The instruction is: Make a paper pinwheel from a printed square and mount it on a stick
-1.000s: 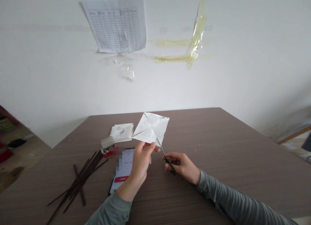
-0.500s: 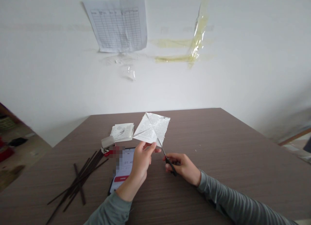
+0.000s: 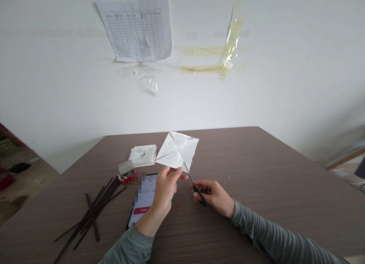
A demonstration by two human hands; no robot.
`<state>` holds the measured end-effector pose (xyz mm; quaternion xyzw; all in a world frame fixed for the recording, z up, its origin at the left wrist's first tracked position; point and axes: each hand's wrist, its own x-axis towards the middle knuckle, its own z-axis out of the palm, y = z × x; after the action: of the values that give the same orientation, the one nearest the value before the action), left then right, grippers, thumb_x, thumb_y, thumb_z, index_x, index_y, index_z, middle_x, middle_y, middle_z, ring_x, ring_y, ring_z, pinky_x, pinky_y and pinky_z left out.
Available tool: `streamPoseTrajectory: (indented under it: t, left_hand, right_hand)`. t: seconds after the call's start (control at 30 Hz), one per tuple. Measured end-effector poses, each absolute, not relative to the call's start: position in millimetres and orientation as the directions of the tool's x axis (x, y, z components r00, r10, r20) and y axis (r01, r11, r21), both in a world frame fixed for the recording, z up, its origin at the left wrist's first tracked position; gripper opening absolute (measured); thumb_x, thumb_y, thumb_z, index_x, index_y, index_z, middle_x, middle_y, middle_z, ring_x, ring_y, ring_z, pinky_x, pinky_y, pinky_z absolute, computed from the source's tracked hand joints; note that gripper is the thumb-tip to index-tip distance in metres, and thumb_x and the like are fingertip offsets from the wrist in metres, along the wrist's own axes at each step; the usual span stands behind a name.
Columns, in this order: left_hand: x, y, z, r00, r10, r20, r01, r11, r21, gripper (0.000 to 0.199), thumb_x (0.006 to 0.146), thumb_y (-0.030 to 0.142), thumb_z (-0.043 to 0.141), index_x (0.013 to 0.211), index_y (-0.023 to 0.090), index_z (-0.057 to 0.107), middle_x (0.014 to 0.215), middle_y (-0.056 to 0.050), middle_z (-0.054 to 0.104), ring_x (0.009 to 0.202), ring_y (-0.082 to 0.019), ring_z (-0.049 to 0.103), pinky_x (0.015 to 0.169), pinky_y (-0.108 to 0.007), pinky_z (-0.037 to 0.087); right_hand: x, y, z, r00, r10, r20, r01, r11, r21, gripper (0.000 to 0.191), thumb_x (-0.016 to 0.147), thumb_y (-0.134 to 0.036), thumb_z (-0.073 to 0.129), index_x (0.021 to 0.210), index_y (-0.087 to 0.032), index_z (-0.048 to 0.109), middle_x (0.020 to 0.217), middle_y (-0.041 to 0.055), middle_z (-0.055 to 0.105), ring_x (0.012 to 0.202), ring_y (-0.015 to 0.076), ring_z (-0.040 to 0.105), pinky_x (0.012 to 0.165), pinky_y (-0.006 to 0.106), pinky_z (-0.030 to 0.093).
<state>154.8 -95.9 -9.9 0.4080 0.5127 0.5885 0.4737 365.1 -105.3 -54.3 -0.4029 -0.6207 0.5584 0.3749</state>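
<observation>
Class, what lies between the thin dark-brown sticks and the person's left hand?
In the head view, a rectangular, black-edged phone lies there, partly hidden by the left hand.

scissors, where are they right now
In the head view, the scissors are below and slightly right of centre, in the right hand, reaching up to the lower edge of the printed paper beside the left hand.

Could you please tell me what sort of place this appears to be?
Probably a simple indoor workspace, perhaps a small craft room: a wood-grain table stands against a white wall, a printed chart hangs there, and thin dark sticks lie on the tabletop.
</observation>
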Motion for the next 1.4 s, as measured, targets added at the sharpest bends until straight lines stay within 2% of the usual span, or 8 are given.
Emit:
streamPoseTrajectory:
  t: [0.13, 0.37, 0.57, 1.03, 1.4]
  left_hand:
    - [155.3, -97.2, -9.5, -0.213, 0.977, -0.006, -0.138, -0.024, 0.990, 0.047, 0.067, 0.053, 0.107, 0.087, 0.022, 0.078, 0.097, -0.008, 0.091, 0.076, -0.029, 0.095, 0.042, -0.018, 0.028]
    - [158.4, -100.5, -6.8, -0.199, 0.980, -0.013, -0.128, -0.012, 0.992, 0.045, 0.066, 0.055, 0.104, 0.084, 0.023, 0.078, 0.096, -0.009, 0.091, 0.073, -0.027, 0.093, 0.042, -0.020, 0.028]
    - [158.0, -100.5, -7.8, -0.186, 0.983, -0.009, -0.127, -0.015, 0.992, 0.048, 0.068, 0.055, 0.108, 0.087, 0.023, 0.078, 0.098, -0.009, 0.092, 0.074, -0.027, 0.093, 0.043, -0.018, 0.027]
    - [157.3, -101.9, -6.4, -0.182, 0.983, -0.008, -0.118, -0.014, 0.993, 0.048, 0.069, 0.057, 0.106, 0.088, 0.023, 0.077, 0.101, -0.010, 0.091, 0.077, -0.029, 0.094, 0.043, -0.019, 0.027]
    - [158.9, -101.8, -4.8, -0.189, 0.982, -0.019, -0.125, -0.005, 0.992, 0.049, 0.066, 0.057, 0.106, 0.087, 0.023, 0.076, 0.094, -0.006, 0.089, 0.070, -0.027, 0.092, 0.042, -0.018, 0.029]
  right_hand:
    - [364.9, -104.2, -56.3, -0.395, 0.918, 0.021, 0.074, 0.055, -0.996, 0.057, 0.083, -0.075, 0.106, 0.109, -0.025, 0.095, 0.081, 0.0079, 0.086, 0.071, 0.0275, 0.070, 0.072, 0.044, 0.062]
    - [364.8, -105.8, -54.1, -0.393, 0.919, 0.016, 0.071, 0.048, -0.996, 0.059, 0.082, -0.075, 0.107, 0.110, -0.025, 0.092, 0.082, 0.0077, 0.086, 0.070, 0.0272, 0.069, 0.072, 0.044, 0.060]
    - [364.2, -106.3, -50.4, -0.392, 0.920, -0.001, 0.072, 0.030, -0.997, 0.054, 0.080, -0.075, 0.108, 0.104, -0.029, 0.092, 0.080, 0.0073, 0.083, 0.071, 0.0292, 0.070, 0.072, 0.045, 0.062]
    - [362.8, -106.6, -52.7, -0.399, 0.917, -0.002, 0.048, 0.019, -0.999, 0.064, 0.079, -0.078, 0.110, 0.106, -0.024, 0.089, 0.076, 0.0053, 0.082, 0.070, 0.0275, 0.070, 0.074, 0.045, 0.066]
    - [363.4, -108.0, -52.5, -0.389, 0.921, 0.003, 0.038, 0.019, -0.999, 0.062, 0.082, -0.078, 0.108, 0.111, -0.026, 0.091, 0.083, 0.0090, 0.086, 0.074, 0.0299, 0.072, 0.074, 0.047, 0.064]
